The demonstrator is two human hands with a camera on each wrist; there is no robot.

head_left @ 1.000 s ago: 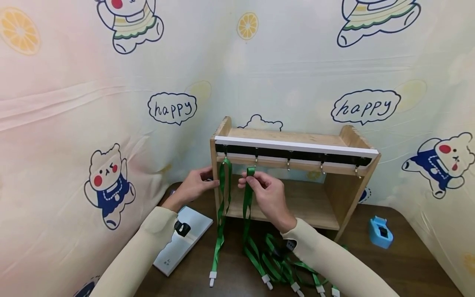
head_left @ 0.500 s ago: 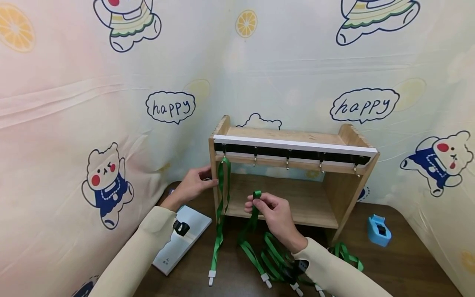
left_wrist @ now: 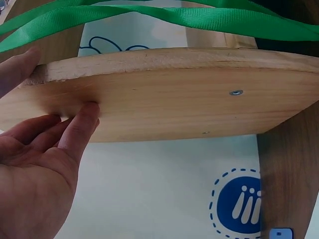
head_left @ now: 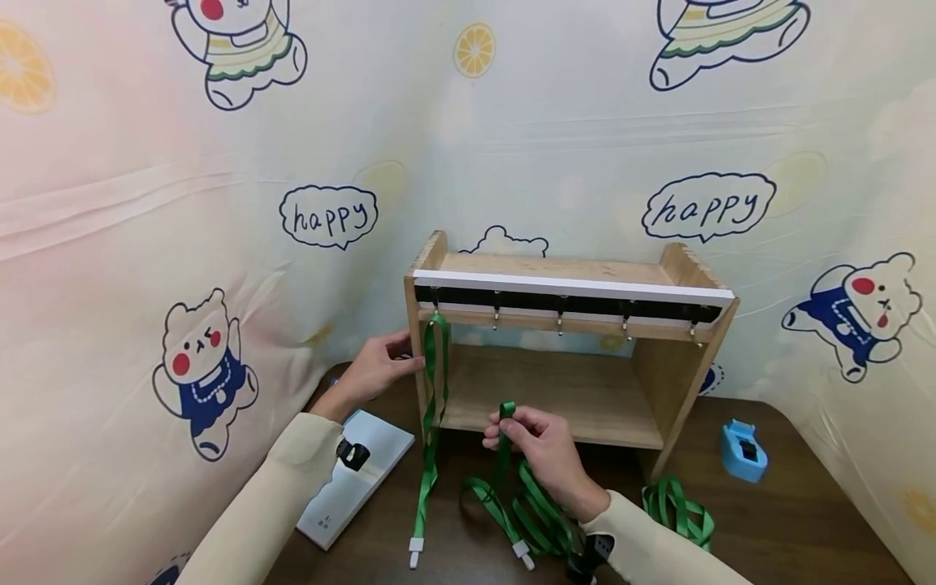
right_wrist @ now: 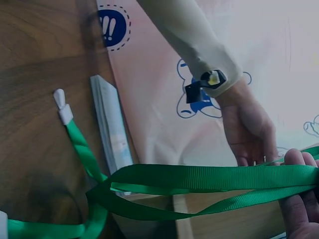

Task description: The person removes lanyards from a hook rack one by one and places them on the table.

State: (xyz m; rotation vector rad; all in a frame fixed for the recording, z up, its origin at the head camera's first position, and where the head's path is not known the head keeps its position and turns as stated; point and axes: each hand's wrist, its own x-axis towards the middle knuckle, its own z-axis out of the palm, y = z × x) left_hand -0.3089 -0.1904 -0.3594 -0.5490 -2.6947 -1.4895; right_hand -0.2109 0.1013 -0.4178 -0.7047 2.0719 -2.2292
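Observation:
A small wooden shelf [head_left: 548, 386] stands on the table, with a row of several metal hooks [head_left: 561, 325] along its upper front. My left hand [head_left: 371, 372] grips its left side panel; in the left wrist view the thumb lies at the front edge and the fingertips rest against the outer face [left_wrist: 169, 99]. From the leftmost hook hangs a green lanyard [head_left: 429, 390] with a white clip at its lower end. Low before the shelf, my right hand [head_left: 547, 455] pinches the looped top of a second green lanyard [right_wrist: 149, 174], whose clip end [head_left: 522, 552] lies on the table.
More green lanyards lie beneath my right forearm, with a coiled bunch [head_left: 678, 516] right of it. A white box [head_left: 354, 479] lies under my left forearm. A light-blue holder [head_left: 744, 455] stands at the right. Patterned cloth [head_left: 512, 138] encloses the table behind.
My right hand has lowered the pinched lanyard from just below the second hook to in front of the shelf's base, letting its strap slacken. My left hand keeps its grip on the side panel.

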